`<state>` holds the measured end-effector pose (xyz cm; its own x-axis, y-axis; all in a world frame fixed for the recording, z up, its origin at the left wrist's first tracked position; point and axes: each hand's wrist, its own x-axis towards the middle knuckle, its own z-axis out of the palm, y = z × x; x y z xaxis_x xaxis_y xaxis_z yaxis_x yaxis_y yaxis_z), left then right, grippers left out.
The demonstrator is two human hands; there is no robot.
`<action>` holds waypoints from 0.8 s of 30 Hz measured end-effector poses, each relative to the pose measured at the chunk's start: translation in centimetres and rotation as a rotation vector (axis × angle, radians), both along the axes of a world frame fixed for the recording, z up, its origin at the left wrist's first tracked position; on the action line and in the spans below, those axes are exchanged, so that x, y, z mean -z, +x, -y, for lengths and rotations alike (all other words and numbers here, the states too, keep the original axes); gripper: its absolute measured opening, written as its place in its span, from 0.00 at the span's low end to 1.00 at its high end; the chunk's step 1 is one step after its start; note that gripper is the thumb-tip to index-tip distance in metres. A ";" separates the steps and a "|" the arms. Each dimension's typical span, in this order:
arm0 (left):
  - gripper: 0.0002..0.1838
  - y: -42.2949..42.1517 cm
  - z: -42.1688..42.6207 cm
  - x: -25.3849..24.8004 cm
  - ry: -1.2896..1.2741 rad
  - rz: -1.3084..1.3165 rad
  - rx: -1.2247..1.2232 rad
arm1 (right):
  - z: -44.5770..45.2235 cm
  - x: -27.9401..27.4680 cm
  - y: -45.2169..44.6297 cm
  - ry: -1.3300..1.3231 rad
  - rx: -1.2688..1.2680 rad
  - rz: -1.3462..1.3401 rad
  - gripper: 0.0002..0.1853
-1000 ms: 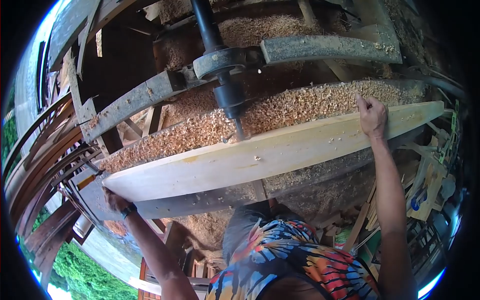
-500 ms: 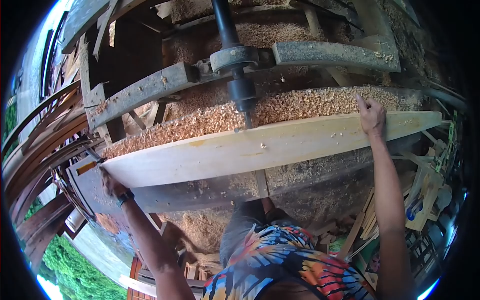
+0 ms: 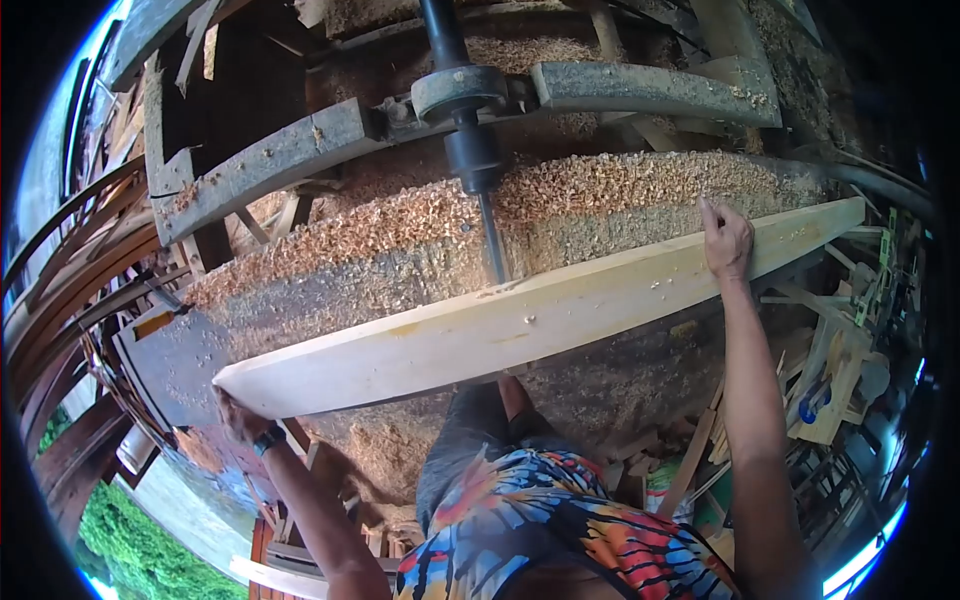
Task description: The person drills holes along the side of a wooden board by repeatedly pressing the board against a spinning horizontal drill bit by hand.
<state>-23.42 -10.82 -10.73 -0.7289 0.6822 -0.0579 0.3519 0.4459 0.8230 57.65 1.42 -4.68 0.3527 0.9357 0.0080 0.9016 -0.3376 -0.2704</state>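
Note:
A long pale wooden board (image 3: 440, 345) with tapered ends lies aslant across the worktable, its right end farther from me. My left hand (image 3: 240, 415) grips the board's left end, with the fingers partly hidden beneath it. My right hand (image 3: 729, 240) is closed over the far edge toward the right end, thumb pointing away from me. A drill bit (image 3: 491, 240) in a dark chuck (image 3: 474, 160) points at the far edge near the board's middle. Small shavings lie where bit and edge meet; I cannot tell whether the tip is inside the wood.
A band of wood shavings (image 3: 620, 185) covers the worktable (image 3: 330, 300) behind the board. Beyond it stands a wooden frame (image 3: 650, 95) carrying the drill shaft (image 3: 443, 35). Curved wood strips (image 3: 80, 230) are stacked at left. Offcuts (image 3: 725, 430) and tools lie at right.
Both hands have drawn the board toward my body, the left end most. More of the drill bit shows, and a strip of dusty tabletop is now exposed behind the board.

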 end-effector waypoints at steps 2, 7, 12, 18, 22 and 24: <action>0.21 2.9 -2.0 -2.7 -0.036 0.204 -0.091 | 0.1 0.3 0.3 0.002 -0.004 -0.001 0.26; 0.24 1.4 -1.5 -1.4 -0.151 -0.066 0.022 | -0.4 0.2 -0.1 0.001 -0.012 -0.002 0.26; 0.21 1.1 -2.3 -1.7 -0.089 0.084 -0.133 | -0.4 0.4 0.1 0.013 -0.017 -0.004 0.26; 0.22 3.1 -3.9 -3.5 -0.164 0.021 -0.189 | -0.7 0.1 -0.4 0.003 -0.008 -0.019 0.25; 0.20 4.0 -5.0 -3.2 -0.199 -0.328 -0.047 | -1.2 0.4 -0.1 0.005 0.006 -0.034 0.25; 0.21 3.1 -6.2 -2.8 -0.196 -0.244 -0.040 | -1.9 0.1 -0.4 0.002 0.019 -0.043 0.25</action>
<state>-20.34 -4.60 -7.98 -0.7637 0.6455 -0.0054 0.5070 0.6050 0.6139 57.23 3.33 -4.83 0.3703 0.9289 -0.0051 0.8828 -0.3536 -0.3092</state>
